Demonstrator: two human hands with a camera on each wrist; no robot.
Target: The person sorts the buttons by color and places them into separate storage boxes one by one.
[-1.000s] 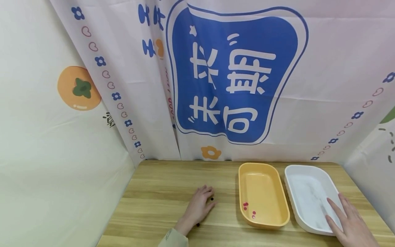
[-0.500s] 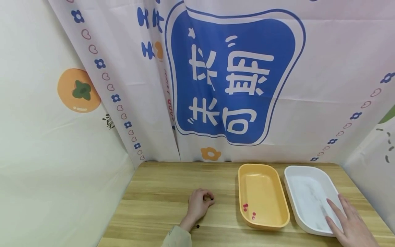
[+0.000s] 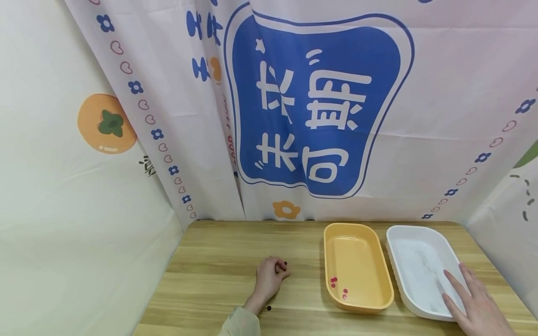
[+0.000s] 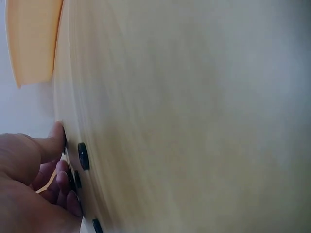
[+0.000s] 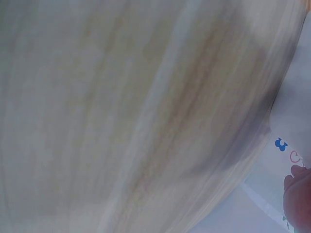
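Small black discs that look like buttons lie on the wooden table by my left hand [image 3: 269, 280]. Its fingers are curled, with thumb and fingertips around a black button [image 3: 286, 263]. In the left wrist view the thumb touches a disc edge, the curled fingers lie against more dark pieces, and another black button [image 4: 83, 155] stands out beside them. One more dark button [image 3: 269, 308] lies near the wrist. My right hand [image 3: 479, 303] rests with extended fingers over the near right rim of the white tray [image 3: 392, 261]; the right wrist view catches only part of it.
A yellow tray [image 3: 388, 280] stands between the left hand and the white tray, with several small red discs [image 3: 334, 280] in its near left part. The wooden table [image 3: 218, 261] ends at a printed curtain [image 3: 378, 205] behind and at the sides.
My left hand's spread thumb and fingers have curled in around a button on the table and pulled back slightly left. The right hand has stayed at the white tray.
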